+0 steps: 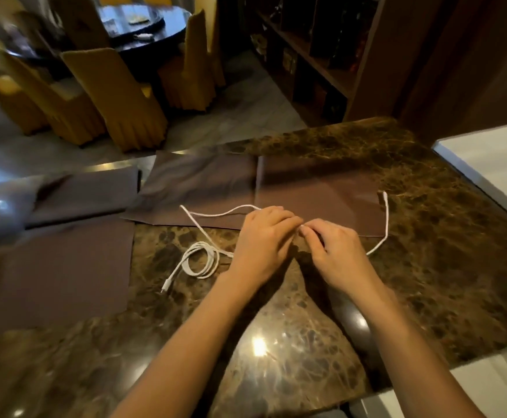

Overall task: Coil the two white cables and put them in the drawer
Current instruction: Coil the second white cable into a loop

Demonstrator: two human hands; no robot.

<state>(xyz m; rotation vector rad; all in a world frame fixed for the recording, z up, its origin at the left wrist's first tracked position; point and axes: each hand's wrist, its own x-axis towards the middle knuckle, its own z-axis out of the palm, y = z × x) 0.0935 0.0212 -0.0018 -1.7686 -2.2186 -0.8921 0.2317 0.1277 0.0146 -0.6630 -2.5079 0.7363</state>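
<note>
Two white cables lie on a brown marble counter. One cable sits coiled in loose loops left of my hands, its plug end pointing down-left. The other cable is stretched out: one stretch runs from the left to my hands, and its right end curves up past the mat's corner. My left hand and my right hand meet in the middle, fingers curled, both pinching this stretched cable. No drawer is in view.
Brown placemats lie on the counter: one behind my hands, another at the left. Yellow-covered chairs and a round dark table stand beyond the counter. A wooden shelf unit stands at the back right.
</note>
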